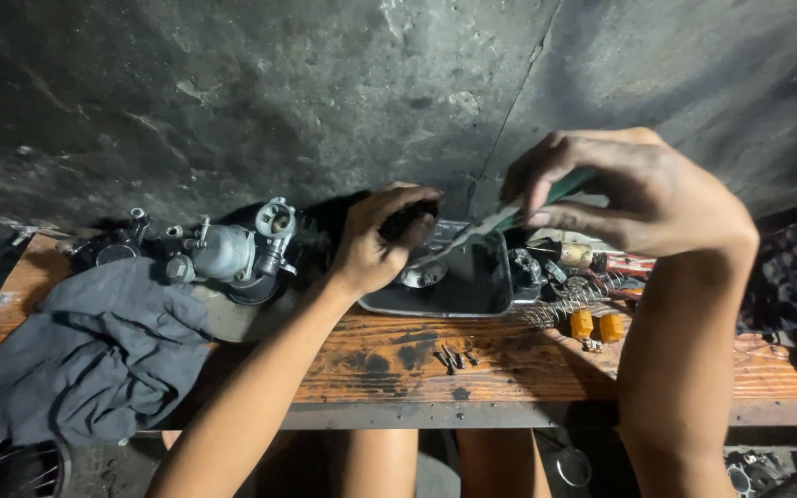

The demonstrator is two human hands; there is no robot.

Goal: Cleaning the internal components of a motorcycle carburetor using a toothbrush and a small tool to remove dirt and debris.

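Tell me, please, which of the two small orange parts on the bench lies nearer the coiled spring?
The left orange part: it sits right below the coiled spring, while its twin lies further right, towards the right hand's forearm.

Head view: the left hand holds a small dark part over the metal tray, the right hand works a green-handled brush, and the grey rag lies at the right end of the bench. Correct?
Not quite. The head view shows the grey rag at the left end of the wooden bench, beside the carburetor. The rest stands: left hand holds the dark part over the metal tray, right hand the green-handled brush.
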